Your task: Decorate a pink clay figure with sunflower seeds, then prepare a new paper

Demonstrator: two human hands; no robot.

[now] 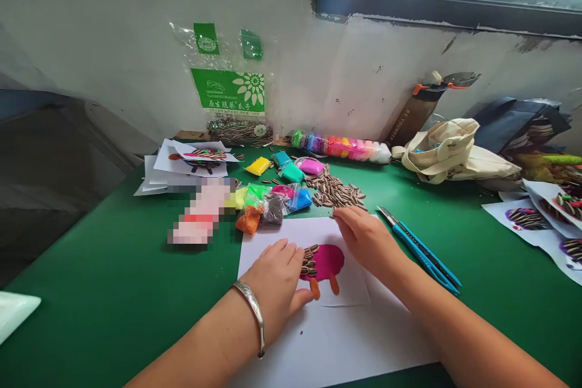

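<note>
- The crinkled seed bag [230,91] is leaning against the wall [113,42], with a long pack of coloured clay [341,148] lying to its right.
- Small clay packets [273,212] are crowding the space beyond the left hand [277,285], and a blurred pinkish item [200,218] is lying left of them.
- A blue cutter [421,248] is lying just beside the right forearm, its tip pointing toward the seed pile [339,191].
- A cloth bag [441,154] and a bottle [411,115] are filling the back right; finished pictures [527,218] are lying at far right, more sheets [154,179] at back left.
- The green counter [91,254] is showing between cutter and finished pictures, and widely on the left, where its edge is slanting toward a white dish [18,312].
- The pink shape [330,260], partly seed-covered, is lying on white paper [350,291] between the hands.
- The left hand is resting loosely spread over its left side, gripping nothing visible.
- The right hand [368,239] is curling its fingers near the pile; whether it is pinching a seed, I cannot tell.
</note>
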